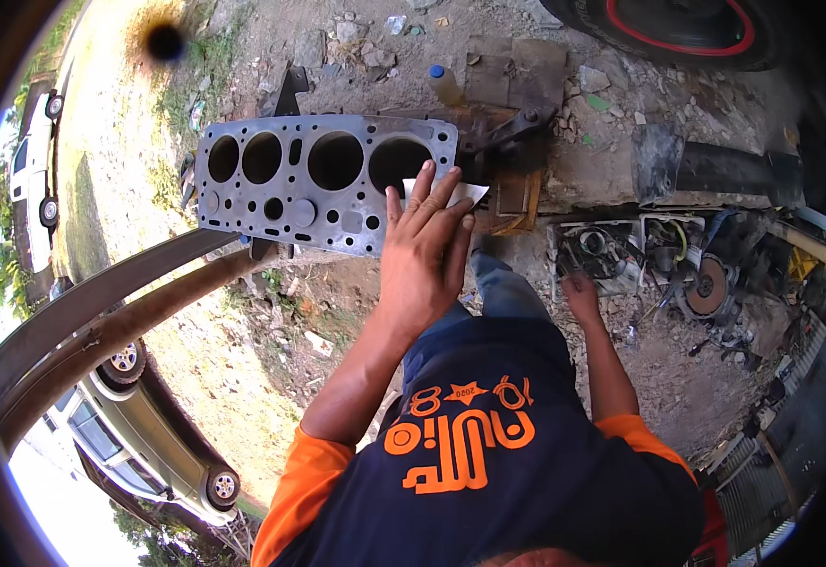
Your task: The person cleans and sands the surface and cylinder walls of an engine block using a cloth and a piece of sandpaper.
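Note:
A grey engine block (pixel 285 203) with round cylinder bores lies in front of me, its flat face up. My left hand (pixel 422 250) is over its right end, fingers stretched out and slightly apart. Under those fingers a white sheet (pixel 469 192), perhaps sandpaper, lies against the face beside the rightmost bore; much of it is hidden. To the right, my right hand (pixel 580 295) hangs low with loosely bent fingers and nothing visible in it. It overlaps the edge of a metal housing (pixel 564 250) in view; whether they touch is unclear.
A bottle with a blue cap (pixel 443 83) stands beyond the block. Used engine parts and a round disc (pixel 706 286) lie at right. A metal beam (pixel 139 274) runs to the lower left. A tyre (pixel 677 33) is at the top; parked vehicles (pixel 139 444) stand left.

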`<move>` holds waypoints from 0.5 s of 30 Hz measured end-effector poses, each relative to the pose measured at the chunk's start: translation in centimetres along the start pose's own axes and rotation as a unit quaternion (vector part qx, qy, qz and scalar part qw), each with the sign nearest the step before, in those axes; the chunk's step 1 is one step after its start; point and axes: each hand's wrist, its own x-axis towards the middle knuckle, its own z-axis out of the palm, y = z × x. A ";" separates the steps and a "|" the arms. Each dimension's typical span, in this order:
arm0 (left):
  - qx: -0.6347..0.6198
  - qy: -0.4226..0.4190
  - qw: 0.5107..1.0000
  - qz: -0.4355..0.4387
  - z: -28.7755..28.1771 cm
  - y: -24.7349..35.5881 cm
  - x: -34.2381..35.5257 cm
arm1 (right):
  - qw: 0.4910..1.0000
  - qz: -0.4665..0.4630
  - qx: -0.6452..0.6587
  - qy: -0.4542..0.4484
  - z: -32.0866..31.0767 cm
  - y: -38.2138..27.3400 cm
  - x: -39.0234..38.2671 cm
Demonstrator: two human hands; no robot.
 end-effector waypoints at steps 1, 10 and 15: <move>-0.076 0.018 0.997 -0.010 -1.2 0.7 -0.2 | 0.998 -0.048 0.051 0.003 0.2 -3.9 -1.3; -0.544 -0.043 0.812 -0.207 1.1 2.0 -1.3 | 0.869 -0.285 0.360 -0.186 1.3 -39.1 -13.8; -0.473 -0.017 0.859 -0.194 1.2 -0.7 -1.6 | 0.854 -0.208 0.415 -0.233 2.0 -39.0 -14.5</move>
